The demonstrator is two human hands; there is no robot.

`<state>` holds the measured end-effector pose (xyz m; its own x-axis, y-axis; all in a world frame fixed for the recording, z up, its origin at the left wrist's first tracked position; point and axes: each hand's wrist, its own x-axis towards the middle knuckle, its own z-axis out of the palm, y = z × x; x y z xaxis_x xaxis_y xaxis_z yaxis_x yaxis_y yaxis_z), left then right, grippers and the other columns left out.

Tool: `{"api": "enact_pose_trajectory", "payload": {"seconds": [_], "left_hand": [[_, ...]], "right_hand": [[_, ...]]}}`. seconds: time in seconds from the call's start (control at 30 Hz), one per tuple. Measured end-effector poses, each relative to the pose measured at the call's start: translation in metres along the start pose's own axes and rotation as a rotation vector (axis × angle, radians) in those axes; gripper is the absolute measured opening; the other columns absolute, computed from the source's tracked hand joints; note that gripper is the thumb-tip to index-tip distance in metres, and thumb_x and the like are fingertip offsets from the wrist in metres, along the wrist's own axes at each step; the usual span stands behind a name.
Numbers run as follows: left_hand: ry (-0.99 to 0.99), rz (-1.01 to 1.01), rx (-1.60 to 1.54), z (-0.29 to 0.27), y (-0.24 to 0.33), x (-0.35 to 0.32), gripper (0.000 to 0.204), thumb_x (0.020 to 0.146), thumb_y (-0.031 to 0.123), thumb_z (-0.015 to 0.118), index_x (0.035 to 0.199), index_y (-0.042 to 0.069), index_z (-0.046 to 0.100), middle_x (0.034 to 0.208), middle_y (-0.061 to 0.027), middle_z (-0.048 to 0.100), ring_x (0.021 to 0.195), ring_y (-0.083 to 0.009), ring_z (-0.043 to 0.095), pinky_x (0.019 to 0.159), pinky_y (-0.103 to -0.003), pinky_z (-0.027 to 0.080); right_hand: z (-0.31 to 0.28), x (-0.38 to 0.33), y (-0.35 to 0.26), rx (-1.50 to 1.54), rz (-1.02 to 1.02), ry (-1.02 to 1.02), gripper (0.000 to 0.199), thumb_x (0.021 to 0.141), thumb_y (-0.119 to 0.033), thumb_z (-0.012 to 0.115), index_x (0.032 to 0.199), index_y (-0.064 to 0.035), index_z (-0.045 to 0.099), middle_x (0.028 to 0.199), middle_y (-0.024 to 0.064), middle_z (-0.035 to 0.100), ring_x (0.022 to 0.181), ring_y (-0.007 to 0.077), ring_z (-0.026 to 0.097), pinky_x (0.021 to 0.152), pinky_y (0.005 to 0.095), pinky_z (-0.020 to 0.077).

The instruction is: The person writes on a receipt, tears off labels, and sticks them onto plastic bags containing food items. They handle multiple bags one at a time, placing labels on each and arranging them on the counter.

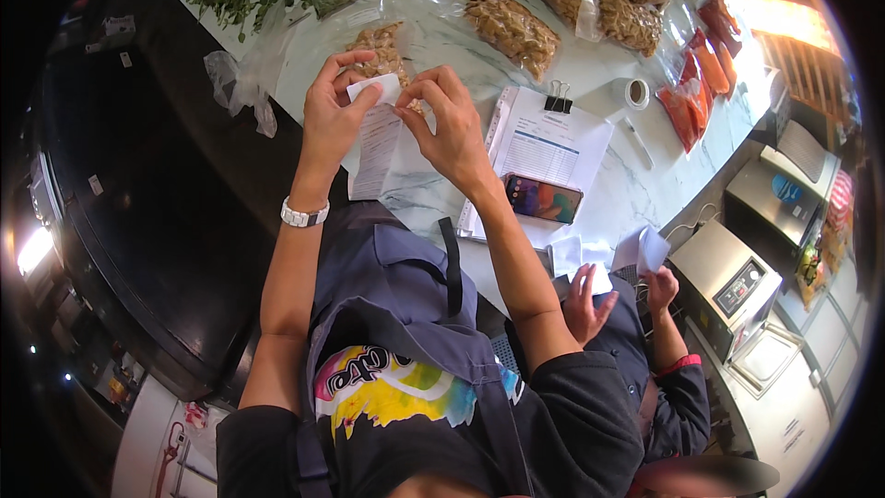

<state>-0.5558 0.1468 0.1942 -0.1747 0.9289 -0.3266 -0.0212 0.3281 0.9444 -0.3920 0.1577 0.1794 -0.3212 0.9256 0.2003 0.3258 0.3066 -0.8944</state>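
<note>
Head view, phone (543,198), clipboard (553,143), tape roll (636,93)

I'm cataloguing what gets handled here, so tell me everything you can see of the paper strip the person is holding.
The paper strip is a long, narrow white slip, thin and receipt-like, with faint print. It hangs roughly upright over the marble counter. The left hand and the right hand both pinch its top end, which looks folded over.

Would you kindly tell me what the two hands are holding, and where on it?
Both hands, left and right, pinch a long white paper slip at its top edge.
</note>
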Motion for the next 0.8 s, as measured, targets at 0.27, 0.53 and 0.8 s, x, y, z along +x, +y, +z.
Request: {"api": "enact_pose_trajectory", "payload": {"seconds": [0.27,0.53,0.8], "left_hand": [[0.216,-0.014,0.154,-0.022,-0.023,0.026,0.032,0.082,-0.001,0.058,0.113,0.004,0.060,0.080,-0.0021,0.059,0.070,-0.0055,0.055,0.062,-0.020,0.043],[-0.080,-0.207,-0.007,0.033,-0.054,0.075,0.045,0.084,0.010,0.062,0.126,0.006,0.048,0.097,-0.0073,0.061,0.081,-0.0118,0.060,0.070,-0.022,0.048],[-0.062,-0.496,-0.240,0.061,-0.057,0.110,0.059,0.084,0.012,0.064,0.135,0.003,0.036,0.102,-0.0133,0.060,0.084,-0.0159,0.063,0.065,-0.028,0.053]], "right_hand": [[-0.047,0.015,0.027,0.120,0.018,0.012,0.020,0.074,0.008,0.066,0.089,-0.0038,0.058,0.092,0.0085,0.060,0.085,0.0215,0.061,0.071,0.0326,0.0487],[-0.103,0.153,0.131,-0.286,-0.095,-0.195,0.005,0.083,-0.004,0.062,0.087,-0.0029,0.061,0.079,0.0079,0.066,0.073,0.0175,0.063,0.065,0.0300,0.0482],[-0.055,0.227,0.152,-0.303,0.062,-0.736,0.005,0.080,-0.006,0.061,0.083,-0.0044,0.058,0.072,0.0062,0.061,0.055,0.0158,0.057,0.052,0.0316,0.0462]]}}
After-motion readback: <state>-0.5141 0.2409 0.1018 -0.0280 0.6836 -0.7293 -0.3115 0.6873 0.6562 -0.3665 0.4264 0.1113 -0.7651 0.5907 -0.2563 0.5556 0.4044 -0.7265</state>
